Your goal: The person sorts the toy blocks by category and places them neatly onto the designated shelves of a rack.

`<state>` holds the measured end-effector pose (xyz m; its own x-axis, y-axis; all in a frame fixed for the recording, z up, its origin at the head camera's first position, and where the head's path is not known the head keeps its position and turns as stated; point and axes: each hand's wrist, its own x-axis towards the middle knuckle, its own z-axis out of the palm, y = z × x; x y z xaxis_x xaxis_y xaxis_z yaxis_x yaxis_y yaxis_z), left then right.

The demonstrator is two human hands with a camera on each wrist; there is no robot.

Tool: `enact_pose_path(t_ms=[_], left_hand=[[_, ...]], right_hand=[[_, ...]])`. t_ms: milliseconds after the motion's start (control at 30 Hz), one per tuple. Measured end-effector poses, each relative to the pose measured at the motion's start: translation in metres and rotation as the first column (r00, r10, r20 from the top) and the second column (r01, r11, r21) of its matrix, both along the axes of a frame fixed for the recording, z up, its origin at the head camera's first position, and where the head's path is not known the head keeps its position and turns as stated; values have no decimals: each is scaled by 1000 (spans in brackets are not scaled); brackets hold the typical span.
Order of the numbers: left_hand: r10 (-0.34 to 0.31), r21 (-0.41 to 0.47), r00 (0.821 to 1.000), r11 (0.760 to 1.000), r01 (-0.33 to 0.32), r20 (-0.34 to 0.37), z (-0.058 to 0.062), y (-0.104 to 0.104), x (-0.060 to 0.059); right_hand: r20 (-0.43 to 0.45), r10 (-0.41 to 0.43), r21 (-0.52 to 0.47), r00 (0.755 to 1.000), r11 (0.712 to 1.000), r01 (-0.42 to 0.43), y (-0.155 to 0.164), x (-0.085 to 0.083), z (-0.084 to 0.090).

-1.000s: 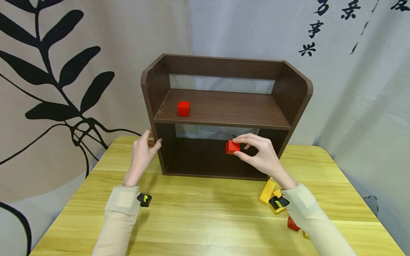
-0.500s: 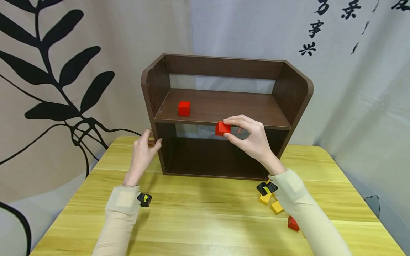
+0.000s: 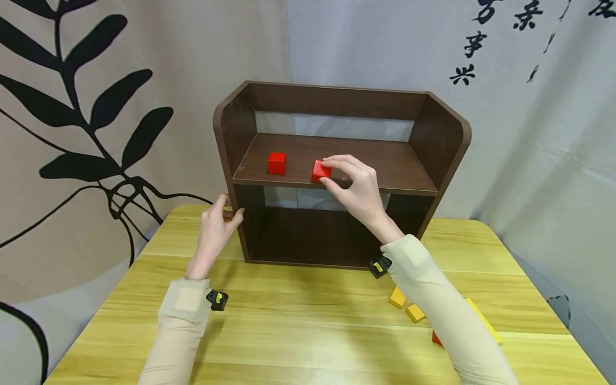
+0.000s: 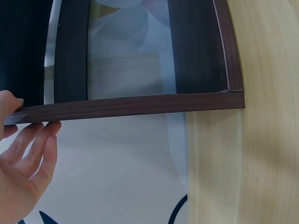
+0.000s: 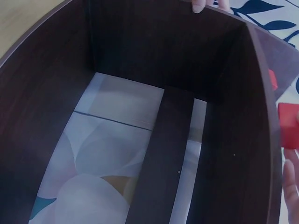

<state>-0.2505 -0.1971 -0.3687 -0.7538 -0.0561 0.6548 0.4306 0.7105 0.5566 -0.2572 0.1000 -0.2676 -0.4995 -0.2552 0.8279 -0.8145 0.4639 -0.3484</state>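
Observation:
A dark brown two-tier shelf (image 3: 337,99) stands on the table. My left hand (image 3: 216,227) grips its left side panel; in the left wrist view the thumb and fingers lie on opposite faces of the panel edge (image 4: 121,106). With thumb and fingertips, my right hand (image 3: 356,184) pinches a red block (image 3: 320,171) at the front of the upper board, and this block looks slightly tilted. The same red block (image 5: 287,125) shows at the right edge of the right wrist view. To its left, another red block (image 3: 276,163) sits on the upper board.
Yellow blocks (image 3: 397,297) lie on the wooden table (image 3: 289,321) near the right forearm. That sleeve partly hides a red block (image 3: 436,338) and a longer yellow piece (image 3: 483,321). A patterned curtain (image 3: 192,64) hangs behind the shelf.
My right hand has carried the red block up and left, from before the lower compartment to the upper board's front. The left hand stays on the side panel.

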Motion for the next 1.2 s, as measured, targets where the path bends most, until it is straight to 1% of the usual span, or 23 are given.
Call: enact_pose_path(t_ms=[200, 367, 533, 700, 833, 967, 1200], left_hand=[[-2, -3, 1000, 1000, 2, 1, -1, -1, -1], [0, 2, 1000, 1000, 0, -3, -1, -1, -2], [-3, -1, 1000, 1000, 3, -11, 0, -1, -1], [-1, -2, 1000, 1000, 1, -11, 0, -1, -1], [0, -2, 1000, 1000, 0, -15, 0, -1, -1], [2, -8, 1000, 1000, -3, -17, -1, 0, -1], [2, -8, 1000, 1000, -2, -7, 0, 0, -1]], right_hand=[[31, -66, 89, 997, 994, 63, -10, -5, 2], [29, -128, 204, 991, 972, 120, -13, -3, 3], [-32, -154, 278, 988, 948, 157, -11, 2, -2], [-129, -158, 310, 979, 931, 192, -9, 8, -9], [-171, -163, 332, 972, 919, 213, -9, 10, -14], [-165, -172, 352, 971, 910, 220, -11, 9, -15], [-105, -199, 414, 974, 882, 225, -15, 8, -11]])
